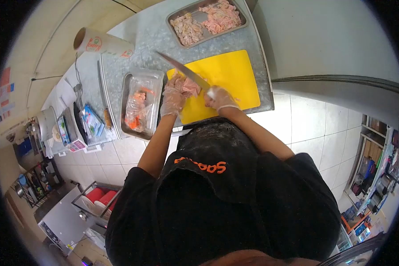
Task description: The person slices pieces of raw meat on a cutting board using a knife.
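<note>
My right hand (221, 98), in a clear plastic glove, is closed around the handle of a large kitchen knife (186, 71). The long blade points up and to the left over a yellow cutting board (237, 73). Pink raw meat (190, 88) lies on the board's left half, partly under the blade. My left hand (173, 99), also gloved, has its fingers bent onto the left side of this meat; the fingertips are a little blurred. A few small scraps lie on the board near the right hand.
Left of the board, a metal tray (125, 95) holds a clear plastic bag (137, 106) with orange-pink contents. Another metal tray (199, 39) at the back carries two piles of cut pieces. A paper roll (104, 43) and a long wooden-handled knife (105, 111) lie farther left.
</note>
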{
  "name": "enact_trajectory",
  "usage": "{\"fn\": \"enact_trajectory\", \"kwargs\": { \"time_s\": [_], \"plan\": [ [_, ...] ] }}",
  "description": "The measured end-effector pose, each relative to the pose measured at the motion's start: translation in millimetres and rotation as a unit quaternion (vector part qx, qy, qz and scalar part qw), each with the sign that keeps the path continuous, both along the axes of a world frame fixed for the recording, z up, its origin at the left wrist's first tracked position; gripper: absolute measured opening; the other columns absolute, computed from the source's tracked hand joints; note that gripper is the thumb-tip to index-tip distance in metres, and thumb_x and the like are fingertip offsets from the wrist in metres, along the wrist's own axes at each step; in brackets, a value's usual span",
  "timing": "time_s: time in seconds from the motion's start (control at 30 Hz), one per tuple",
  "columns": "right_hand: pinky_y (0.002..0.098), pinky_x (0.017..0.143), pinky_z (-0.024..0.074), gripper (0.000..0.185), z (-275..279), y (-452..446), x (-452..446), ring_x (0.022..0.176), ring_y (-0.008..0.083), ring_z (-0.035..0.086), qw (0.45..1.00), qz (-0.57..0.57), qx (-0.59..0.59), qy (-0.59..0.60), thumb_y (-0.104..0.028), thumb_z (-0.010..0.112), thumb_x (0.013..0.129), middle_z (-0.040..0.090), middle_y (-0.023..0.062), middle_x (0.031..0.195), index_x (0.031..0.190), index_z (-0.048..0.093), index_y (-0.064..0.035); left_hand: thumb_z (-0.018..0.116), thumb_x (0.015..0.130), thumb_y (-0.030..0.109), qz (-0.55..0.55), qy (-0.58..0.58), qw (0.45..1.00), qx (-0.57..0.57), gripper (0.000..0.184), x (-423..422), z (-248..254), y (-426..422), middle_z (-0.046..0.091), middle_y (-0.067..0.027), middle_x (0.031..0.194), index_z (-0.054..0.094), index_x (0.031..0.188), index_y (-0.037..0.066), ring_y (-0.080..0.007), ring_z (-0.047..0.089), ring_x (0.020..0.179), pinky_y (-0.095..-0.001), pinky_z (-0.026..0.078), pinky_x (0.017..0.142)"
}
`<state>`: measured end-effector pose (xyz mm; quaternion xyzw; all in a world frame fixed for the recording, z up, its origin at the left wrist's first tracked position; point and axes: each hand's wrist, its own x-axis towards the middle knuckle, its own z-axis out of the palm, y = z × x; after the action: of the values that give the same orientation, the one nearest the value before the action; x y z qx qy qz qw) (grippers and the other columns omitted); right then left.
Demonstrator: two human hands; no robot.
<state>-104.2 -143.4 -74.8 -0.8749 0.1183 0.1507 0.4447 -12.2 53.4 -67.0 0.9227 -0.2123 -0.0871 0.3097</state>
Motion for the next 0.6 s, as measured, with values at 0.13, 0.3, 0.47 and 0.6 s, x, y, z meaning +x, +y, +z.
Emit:
{"fn": "enact_trajectory", "kwargs": {
  "time_s": [0.13, 0.3, 0.47, 0.6],
  "plan": [
    [0.0468, 0.082, 0.0482, 0.031, -0.4, 18.4, 8.1, 0.092, 0.0399, 0.062, 0.994, 0.055, -0.084, -0.034, -0.025, 0.064, 0.084, 0.064, 0.0229, 0.097, 0.107, 0.059, -0.0047, 0.076, 0.073, 0.015, 0.074, -0.058, 0.989, -0.111, 0.050, -27.5, 31.0, -7.3, 0.054, -0.0184, 0.123, 0.059, 0.120, 0.010, -0.0350, 0.052, 0.114, -0.0430, 0.044, 0.096],
    [0.0434, 0.083, 0.0490, 0.039, 7.5, 10.4, -7.9, 0.095, 0.0348, 0.063, 0.999, 0.005, -0.039, 0.027, -0.026, 0.071, 0.080, 0.065, 0.0218, 0.102, 0.109, 0.057, -0.0039, 0.070, 0.084, 0.019, 0.078, -0.126, 0.989, 0.009, 0.040, -63.2, 5.4, 15.5, 0.060, -0.0169, 0.117, 0.058, 0.118, 0.003, -0.0317, 0.061, 0.096, -0.0391, 0.052, 0.079],
    [0.0366, 0.079, 0.0494, 0.047, 58.3, -10.1, -40.1, 0.088, 0.0240, 0.063, 0.984, -0.021, 0.172, -0.029, -0.027, 0.080, 0.072, 0.064, 0.0110, 0.095, 0.106, 0.056, -0.0060, 0.070, 0.084, 0.018, 0.077, 0.364, 0.877, -0.304, 0.033, -92.1, 43.7, -21.9, 0.067, -0.0073, 0.098, 0.061, 0.110, 0.000, -0.0120, 0.062, 0.077, -0.0275, 0.052, 0.068],
    [0.0329, 0.074, 0.0487, 0.047, 80.8, -21.5, -48.3, 0.079, 0.0199, 0.061, 0.986, -0.002, 0.142, -0.082, -0.029, 0.082, 0.070, 0.062, 0.0098, 0.087, 0.101, 0.055, -0.0056, 0.065, 0.087, 0.012, 0.030, 0.352, 0.877, -0.325, 0.021, -88.7, 58.0, -38.4, 0.066, -0.0061, 0.095, 0.063, 0.104, 0.000, -0.0104, 0.061, 0.078, -0.0222, 0.050, 0.066]
  ]
}}
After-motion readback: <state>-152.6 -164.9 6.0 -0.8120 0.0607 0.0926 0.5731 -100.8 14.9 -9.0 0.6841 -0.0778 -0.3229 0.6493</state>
